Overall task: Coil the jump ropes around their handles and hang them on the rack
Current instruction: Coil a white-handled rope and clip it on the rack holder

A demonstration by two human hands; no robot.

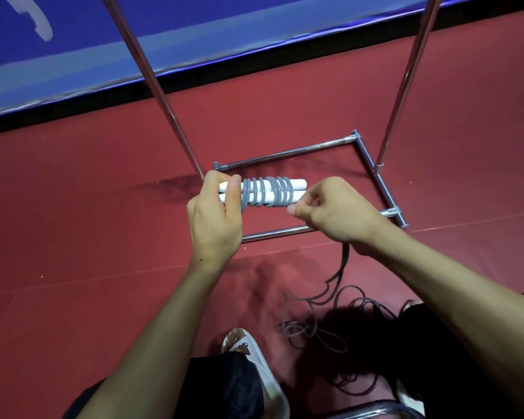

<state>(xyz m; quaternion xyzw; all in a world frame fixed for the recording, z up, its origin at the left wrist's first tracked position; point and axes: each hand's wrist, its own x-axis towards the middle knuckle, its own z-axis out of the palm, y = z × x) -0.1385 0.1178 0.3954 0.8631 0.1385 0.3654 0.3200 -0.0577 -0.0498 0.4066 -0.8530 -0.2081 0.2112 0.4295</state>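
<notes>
Two white jump-rope handles [298, 185] lie side by side, held level in front of me. My left hand [215, 213] grips their left ends. Several turns of grey rope [280, 192] wrap the handles' middle and right part. My right hand [333, 211] pinches the rope just right of the handles, and the loose rope [315, 325] drops from under that hand into a tangle on the red floor. The metal rack [288, 152] stands beyond my hands, with its rectangular base on the floor and two uprights rising out of the top of the view.
A blue mat or wall pad [103, 49] edges the red floor at the back. My foot in a white sandal [251, 355] and dark trousers are at the bottom. A chrome tube [375, 411] shows at the bottom right edge.
</notes>
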